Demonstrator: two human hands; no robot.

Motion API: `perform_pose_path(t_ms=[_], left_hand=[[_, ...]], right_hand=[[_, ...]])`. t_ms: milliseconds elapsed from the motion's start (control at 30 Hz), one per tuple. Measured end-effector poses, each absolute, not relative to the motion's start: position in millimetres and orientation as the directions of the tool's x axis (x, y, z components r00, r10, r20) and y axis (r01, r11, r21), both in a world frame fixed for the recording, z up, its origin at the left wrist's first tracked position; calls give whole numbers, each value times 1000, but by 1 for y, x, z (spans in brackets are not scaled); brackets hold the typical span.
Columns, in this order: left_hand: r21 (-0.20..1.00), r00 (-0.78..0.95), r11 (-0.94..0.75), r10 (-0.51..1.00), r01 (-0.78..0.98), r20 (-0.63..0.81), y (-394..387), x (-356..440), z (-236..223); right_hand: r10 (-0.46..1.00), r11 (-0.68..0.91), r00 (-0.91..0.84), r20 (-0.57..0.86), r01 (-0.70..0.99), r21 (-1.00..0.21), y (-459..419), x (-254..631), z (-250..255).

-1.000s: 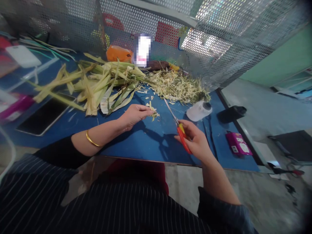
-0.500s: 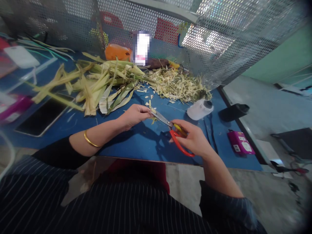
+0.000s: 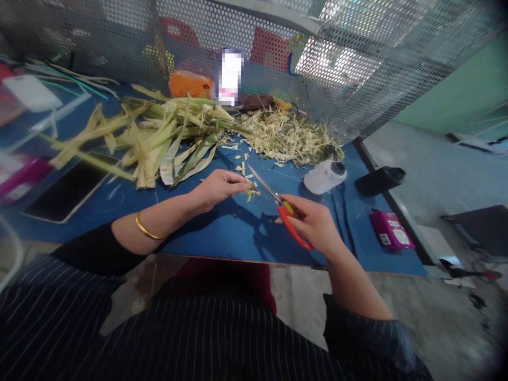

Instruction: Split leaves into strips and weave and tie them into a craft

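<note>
Counted on the blue tabletop point(image 3: 222, 241): one pair of steel scissors with red and yellow handles point(image 3: 277, 197); one spread of long, flat, pale-green husk leaves point(image 3: 162, 129), overlapping too closely to count; one heap of finely shredded, straw-coloured husk point(image 3: 283, 136); two thread cones, one white point(image 3: 322, 178) and one black point(image 3: 379, 181); two magenta packets, one at right point(image 3: 392, 229) and one blurred at far left point(image 3: 30, 174); one orange soft pack point(image 3: 189, 84); one flat, dark-screened device point(image 3: 65, 193), partly under the leaves.

Markings: the right-hand magenta packet bears white print and a pale label panel, too small to read. The orange pack carries a dark mark, not legible.

Left hand point(image 3: 222, 186): thumb and fingers closed to a narrow pinch on a small, pale husk scrap point(image 3: 253, 186), above loose cut bits on the table. One gold-coloured bangle point(image 3: 146, 227) on this arm.

Right hand point(image 3: 314, 221): curled around the scissors' handles. The blades, nearly together, point towards the left fingertips, just apart from them.
</note>
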State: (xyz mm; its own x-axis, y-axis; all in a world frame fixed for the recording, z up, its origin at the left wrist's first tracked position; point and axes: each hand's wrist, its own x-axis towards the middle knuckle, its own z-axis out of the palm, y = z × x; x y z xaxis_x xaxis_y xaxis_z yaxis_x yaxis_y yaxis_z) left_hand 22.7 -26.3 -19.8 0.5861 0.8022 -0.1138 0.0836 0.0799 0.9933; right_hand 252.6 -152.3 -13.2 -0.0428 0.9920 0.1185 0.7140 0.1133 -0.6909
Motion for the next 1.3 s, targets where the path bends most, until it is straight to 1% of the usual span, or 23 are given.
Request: perform_pose_path(t_ms=[33,67,100,167,233,267,333,467,533,567,600,633,667,700,733,767,833,933,1000,1100,1167,1233,1300], left_hand=[[992,573,113,811,50,-121,-26,23,-20],[988,563,157,815,11,-136,-26,24,-20],[978,557,208,816,-30,-156,-25,25,-21],[943,552,315,808,-106,-207,-24,27,-21],[900,540,401,802,-172,-254,-23,28,-22],[879,535,433,800,-200,-272,-23,28,-22],[847,527,476,795,-238,-299,-23,28,-21],[812,522,517,787,-269,-328,-24,28,-17],[806,517,525,787,-273,-337,-25,29,-16],[807,517,523,788,-274,-335,-25,29,-16],[811,517,516,791,-275,-328,-26,29,-16],[819,518,505,794,-273,-318,-26,30,-17],[829,521,492,797,-268,-305,-27,30,-18],[841,528,475,799,-260,-289,-28,30,-19],[854,539,457,798,-250,-270,-28,30,-19],[866,551,439,796,-238,-252,-29,30,-20],[890,563,403,795,-210,-227,-30,29,-21],[938,544,327,811,-117,-215,-31,28,-20],[974,540,224,823,-19,-179,-31,27,-21],[996,545,0,837,93,-51,-30,25,-21],[969,548,-186,834,163,68,-30,25,-21],[907,555,-349,814,234,171,-30,24,-21],[863,564,-431,795,264,225,-30,23,-20]], right_hand=[[990,102,-8,141,737,-669,-152,253,-15],[986,82,27,165,781,-619,-151,254,-16],[981,54,57,186,839,-541,-149,254,-16],[976,-14,85,199,943,-332,-147,252,-17],[982,-48,74,174,988,-148,-144,247,-16],[987,-42,54,151,996,-84,-143,244,-16],[994,12,-11,107,1000,-11,-142,237,-16],[982,183,-184,50,983,23,-140,226,-10],[976,206,-205,76,978,-16,-137,223,-4],[976,190,-180,120,978,-80,-134,222,-1],[975,166,-133,176,968,-189,-130,221,2],[972,141,-66,223,931,-336,-125,220,4],[967,125,8,254,855,-504,-118,218,5],[967,112,71,244,742,-661,-111,215,6],[975,95,100,199,623,-777,-104,212,5],[983,73,105,152,532,-844,-96,209,4],[990,60,88,111,450,-891,-83,203,0],[987,72,99,125,424,-903,-72,198,-4],[985,87,99,139,414,-906,-71,197,-4],[990,97,54,134,437,-894,-73,197,-1],[994,78,37,100,394,-916,-75,197,1],[996,45,57,66,312,-949,-76,196,1],[994,36,91,62,269,-963,-77,195,-1]])
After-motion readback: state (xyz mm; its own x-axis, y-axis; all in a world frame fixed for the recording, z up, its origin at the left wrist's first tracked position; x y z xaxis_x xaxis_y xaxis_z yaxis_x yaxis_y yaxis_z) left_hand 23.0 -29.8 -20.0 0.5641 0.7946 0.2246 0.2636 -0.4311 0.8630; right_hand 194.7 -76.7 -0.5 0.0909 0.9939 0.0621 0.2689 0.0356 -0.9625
